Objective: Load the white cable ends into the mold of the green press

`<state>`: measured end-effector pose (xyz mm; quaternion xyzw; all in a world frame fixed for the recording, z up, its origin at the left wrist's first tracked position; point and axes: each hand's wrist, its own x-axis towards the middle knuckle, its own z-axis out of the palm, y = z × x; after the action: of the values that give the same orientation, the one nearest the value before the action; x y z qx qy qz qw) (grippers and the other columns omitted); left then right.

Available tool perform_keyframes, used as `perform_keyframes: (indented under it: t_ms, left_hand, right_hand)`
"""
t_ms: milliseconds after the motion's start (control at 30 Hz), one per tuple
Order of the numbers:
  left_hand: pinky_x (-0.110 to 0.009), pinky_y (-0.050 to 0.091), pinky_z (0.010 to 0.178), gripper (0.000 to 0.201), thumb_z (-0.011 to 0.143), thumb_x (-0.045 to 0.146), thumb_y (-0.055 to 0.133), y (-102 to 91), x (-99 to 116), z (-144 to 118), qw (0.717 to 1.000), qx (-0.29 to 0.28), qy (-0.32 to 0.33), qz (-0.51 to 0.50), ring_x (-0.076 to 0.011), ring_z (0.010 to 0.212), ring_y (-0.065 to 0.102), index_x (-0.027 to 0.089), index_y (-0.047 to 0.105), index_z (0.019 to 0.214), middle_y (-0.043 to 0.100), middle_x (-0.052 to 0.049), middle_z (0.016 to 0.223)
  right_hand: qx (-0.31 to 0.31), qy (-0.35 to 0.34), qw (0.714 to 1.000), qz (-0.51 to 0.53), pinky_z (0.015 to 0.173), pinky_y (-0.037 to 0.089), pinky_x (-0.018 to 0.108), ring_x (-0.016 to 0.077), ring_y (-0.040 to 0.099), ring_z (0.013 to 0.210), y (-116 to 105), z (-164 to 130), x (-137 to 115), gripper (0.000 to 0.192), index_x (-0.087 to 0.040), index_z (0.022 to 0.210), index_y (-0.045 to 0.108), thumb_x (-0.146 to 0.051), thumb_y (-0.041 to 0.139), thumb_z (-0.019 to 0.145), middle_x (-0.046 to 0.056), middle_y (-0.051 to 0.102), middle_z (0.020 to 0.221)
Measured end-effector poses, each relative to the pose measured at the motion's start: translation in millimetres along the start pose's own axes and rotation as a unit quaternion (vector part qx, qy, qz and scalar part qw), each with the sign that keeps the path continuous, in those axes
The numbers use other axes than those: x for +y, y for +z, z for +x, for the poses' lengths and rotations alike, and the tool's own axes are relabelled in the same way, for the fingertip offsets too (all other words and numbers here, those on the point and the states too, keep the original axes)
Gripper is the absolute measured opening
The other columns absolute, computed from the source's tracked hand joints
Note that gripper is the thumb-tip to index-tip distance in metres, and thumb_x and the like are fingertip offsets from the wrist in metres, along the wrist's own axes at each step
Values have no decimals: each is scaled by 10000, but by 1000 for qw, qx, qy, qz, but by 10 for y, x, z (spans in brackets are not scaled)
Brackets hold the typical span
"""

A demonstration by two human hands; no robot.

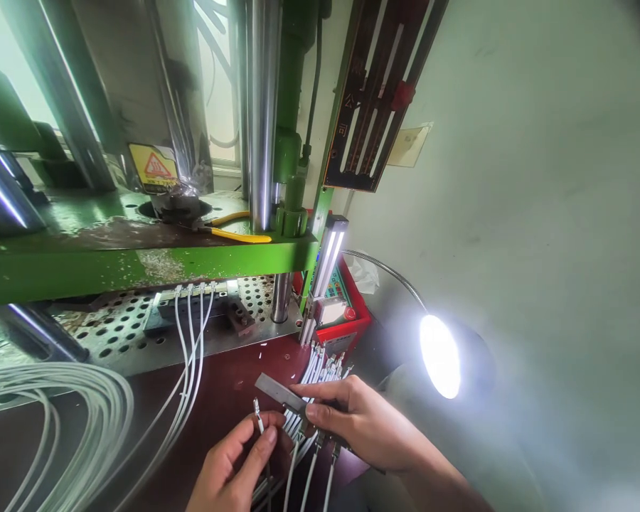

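Note:
Between thumb and fingers, my left hand (240,455) pinches a white cable (261,425) just below its small metal-tipped connector, which points up. My right hand (355,419) grips a flat grey metal bar (277,392), its bare end reaching left above the left hand. Several white cables hang below the bar, their ends close under my right fingers; whether they are fixed in it is partly hidden. Behind both hands lies a bundle of white cables with connector ends (316,366). The bar and the held connector are apart.
A green press frame (218,259) stands ahead, with yellow-handled pliers (240,235) on its ledge. Beneath, white cables (192,355) run out of a metal mold block (192,307). Coiled white cables (96,398) lie left. A red control box (346,327) and lit lamp (440,355) are right.

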<state>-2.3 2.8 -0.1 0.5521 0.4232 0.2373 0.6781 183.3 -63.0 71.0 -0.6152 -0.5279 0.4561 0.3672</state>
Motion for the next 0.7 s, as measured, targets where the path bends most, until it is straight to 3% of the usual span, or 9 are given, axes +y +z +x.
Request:
perform_keyframes:
  t_ms: [100, 200, 267, 400, 467, 567, 700]
  left_hand:
    - [-302, 356, 1028, 456, 785, 562, 573, -69, 24, 18, 998, 2, 13, 63, -253, 1142, 535, 208, 657, 1060, 693, -45, 1078]
    - [-264, 480, 795, 526, 837, 576, 483, -71, 74, 5, 997, -34, 17, 73, -188, 759, 623, 215, 524, 1217, 692, -1, 875]
    - [-249, 478, 655, 516, 863, 565, 443, -49, 111, -13, 996, -48, 23, 71, -152, 558, 561, 237, 442, 1261, 659, 42, 735]
    - [-202, 435, 605, 322, 853, 536, 486, -5, 133, -24, 995, -57, 41, 77, -140, 621, 560, 231, 577, 898, 613, 40, 641]
    - [-196, 385, 491, 352, 847, 546, 487, 14, 116, -15, 995, -86, 9, 44, -110, 515, 496, 215, 557, 751, 569, 45, 621]
    - [-193, 292, 389, 383, 837, 554, 494, 41, 91, -5, 993, -115, -28, -16, -88, 403, 399, 202, 531, 689, 506, 52, 546]
    - [-192, 220, 361, 397, 833, 547, 514, 68, 95, -15, 993, -108, -32, -30, -68, 356, 305, 202, 491, 639, 437, 66, 447]
  right_hand:
    - [-11, -7, 1000, 13, 646, 371, 218, 104, 455, 664, -32, -10, 3, 329, -234, 1215, 635, -308, 545, 907, -29, 583, 734]
    - [-15, -10, 1000, 20, 649, 362, 227, 107, 449, 670, -49, -4, 20, 332, -246, 1220, 629, -332, 540, 912, -28, 579, 734]
    - [-13, -17, 1000, 22, 654, 361, 232, 112, 457, 683, -56, 2, 31, 328, -253, 1216, 632, -342, 536, 915, -26, 587, 740]
    - [-10, -11, 999, 30, 668, 376, 242, 123, 481, 700, -58, 3, 29, 338, -235, 1211, 637, -348, 544, 907, -11, 609, 750]
    - [-6, -9, 1000, 24, 668, 384, 247, 127, 494, 698, -53, 2, 21, 342, -229, 1211, 638, -345, 550, 901, -6, 623, 750]
    - [-5, -12, 1000, 21, 684, 397, 253, 132, 519, 708, -38, 5, 21, 340, -238, 1214, 636, -342, 548, 902, -4, 646, 760]
    - [-9, -12, 1000, 14, 681, 403, 246, 129, 526, 706, -18, 11, 36, 352, -242, 1229, 623, -339, 556, 897, -8, 648, 765]
